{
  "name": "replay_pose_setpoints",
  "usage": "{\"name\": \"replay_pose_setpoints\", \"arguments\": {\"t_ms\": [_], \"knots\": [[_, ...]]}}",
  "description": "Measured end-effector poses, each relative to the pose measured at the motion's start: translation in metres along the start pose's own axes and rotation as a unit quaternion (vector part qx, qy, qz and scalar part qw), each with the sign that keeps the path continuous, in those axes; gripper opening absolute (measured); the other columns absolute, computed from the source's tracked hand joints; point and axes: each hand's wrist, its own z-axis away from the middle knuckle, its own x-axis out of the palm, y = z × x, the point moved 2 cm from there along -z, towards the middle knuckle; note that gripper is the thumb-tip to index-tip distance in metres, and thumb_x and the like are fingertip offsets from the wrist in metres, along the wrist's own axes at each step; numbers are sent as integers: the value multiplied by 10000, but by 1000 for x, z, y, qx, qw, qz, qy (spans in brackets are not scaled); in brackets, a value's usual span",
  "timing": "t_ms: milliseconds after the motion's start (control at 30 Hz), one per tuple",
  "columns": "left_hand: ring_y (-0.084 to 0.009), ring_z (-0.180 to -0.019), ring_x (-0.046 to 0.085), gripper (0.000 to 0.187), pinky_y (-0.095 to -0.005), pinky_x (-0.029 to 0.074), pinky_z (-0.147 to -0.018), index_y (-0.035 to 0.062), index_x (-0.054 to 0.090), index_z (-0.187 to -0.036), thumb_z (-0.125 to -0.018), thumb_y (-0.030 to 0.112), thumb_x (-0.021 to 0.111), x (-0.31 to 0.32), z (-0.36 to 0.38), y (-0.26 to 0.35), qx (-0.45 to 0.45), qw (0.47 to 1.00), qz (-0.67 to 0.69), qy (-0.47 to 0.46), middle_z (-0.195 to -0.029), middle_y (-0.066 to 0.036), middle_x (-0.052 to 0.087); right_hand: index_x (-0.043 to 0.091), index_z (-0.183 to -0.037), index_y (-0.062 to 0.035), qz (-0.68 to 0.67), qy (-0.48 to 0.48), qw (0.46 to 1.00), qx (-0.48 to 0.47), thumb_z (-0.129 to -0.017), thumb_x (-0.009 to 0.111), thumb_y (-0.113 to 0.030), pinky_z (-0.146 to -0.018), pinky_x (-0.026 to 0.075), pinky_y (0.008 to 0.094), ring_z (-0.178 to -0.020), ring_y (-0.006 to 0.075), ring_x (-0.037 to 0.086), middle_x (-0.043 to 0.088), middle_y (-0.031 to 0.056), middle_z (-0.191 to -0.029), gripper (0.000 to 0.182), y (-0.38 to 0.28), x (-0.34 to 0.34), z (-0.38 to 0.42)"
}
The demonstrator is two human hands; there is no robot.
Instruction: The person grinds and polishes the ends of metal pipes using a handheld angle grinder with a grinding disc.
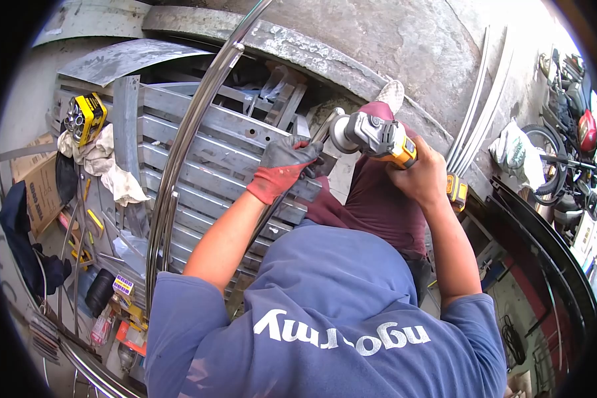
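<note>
Workshop floor (pixel 438 40): grey, worn concrete ahead of the person, with a slatted metal frame (pixel 209 147) over to the left in my head view.
Left hand (pixel 285 169): wears a red and grey glove (pixel 270 184); I see its fingers clenched around a metal tube (pixel 323 131).
Right hand (pixel 423 172): bare, its fingers wrapped round the body of a grinder (pixel 371 136).
Tube position: slanting through the left grip, between the frame and the maroon trousers (pixel 385 205), its upper end just past the disc (pixel 340 134).
Disc contact: close beside the tube; from my angle I cannot tell whether they touch, or whether the disc is spinning.
Step in hand: I read it as working the disc along the tube near its end, one hand steadying, the other guiding.
Next move: I judge it calls for a firm left hold and the disc's edge kept off the gloved fingers nearby.
Count in use: one grinder, one disc, one held tube, one glove.
Count around: one yellow box (pixel 93 118), one pale cloth (pixel 116 169), one white sack (pixel 516 156); at least two bent pipes (pixel 202 99); several straight tubes (pixel 494 93), and motorcycles (pixel 587 129) that overlap too much for me to number.
</note>
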Motion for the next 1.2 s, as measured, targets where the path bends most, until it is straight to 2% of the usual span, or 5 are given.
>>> {"name": "replay_pose_setpoints", "arguments": {"t_ms": [533, 633, 833, 933, 1200], "knots": [[-112, -865, 759, 343, -317, 585, -752, -19, 780, -1211, -1097, 299, 721, -5, -3, 10, -131, 926, 352, -15, -931, -100, 810, 693, -1051, -56, -32, 20, 999, -37, -700, 918, -275, -801, 618, 495, -885, 427, 773, 773, 214, -917, 471, 6, -6, 3], [-230, -989, 789, 285, -357, 600, -833, 1, 744, -1301, -1127, 202, 643, 0, -2, -33, 214, 968, -80, 98, -1054, -157, 807, 693, -1056, -57, -42, 30, 998, -45, -692, 923, -275, -796, 617, 495, -882, 427, 772, 772, 213, -915, 482, 4, -6, 0], [-161, -1078, 745, 271, -339, 578, -960, -63, 724, -1283, -1137, 129, 602, -3, -5, -28, -119, 967, 222, -37, -1139, -129, 810, 695, -1075, -57, -25, 32, 998, -51, -708, 938, -296, -784, 615, 494, -879, 423, 774, 769, 209, -907, 501, -1, 0, -4], [-126, -1031, 715, 241, -314, 573, -930, -53, 740, -1259, -1130, 112, 621, -2, -1, -30, 77, 996, 40, 18, -1099, -94, 801, 699, -1085, -56, -14, 25, 998, -54, -714, 939, -301, -778, 614, 493, -877, 422, 774, 771, 209, -911, 506, -6, 1, -5], [-159, -976, 761, 228, -297, 589, -827, -32, 747, -1247, -1127, 127, 638, -3, -1, -24, 95, 994, 35, 29, -1085, -87, 814, 674, -1025, -58, -1, -8, 999, -40, -713, 931, -291, -793, 609, 506, -884, 435, 766, 763, 215, -901, 466, -7, -2, -6]]}}
